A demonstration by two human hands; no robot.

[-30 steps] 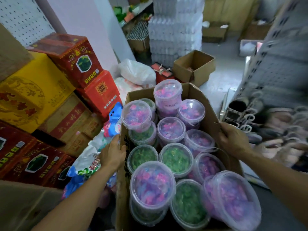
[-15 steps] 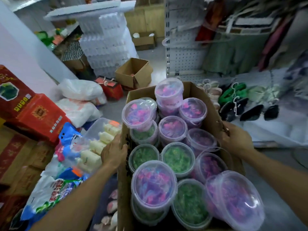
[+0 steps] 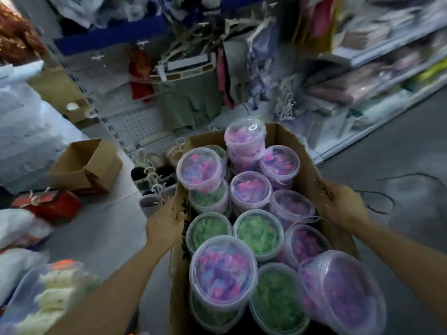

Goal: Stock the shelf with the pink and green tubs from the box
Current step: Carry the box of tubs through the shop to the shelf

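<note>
The left hand [image 3: 164, 223] and right hand [image 3: 343, 205] grip opposite side walls of the cardboard box [image 3: 312, 170], fingers apparently curled over its rims. Round clear-lidded pink tubs [image 3: 250, 189] and green tubs [image 3: 258, 234] fill it edge to edge; bare floor [image 3: 411, 153] lies right.

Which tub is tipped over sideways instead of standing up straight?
The big clear plastic tub of pink pieces at the near right corner of the brown cardboard box. It leans with its lid tilted sideways; the others stand upright.
</note>
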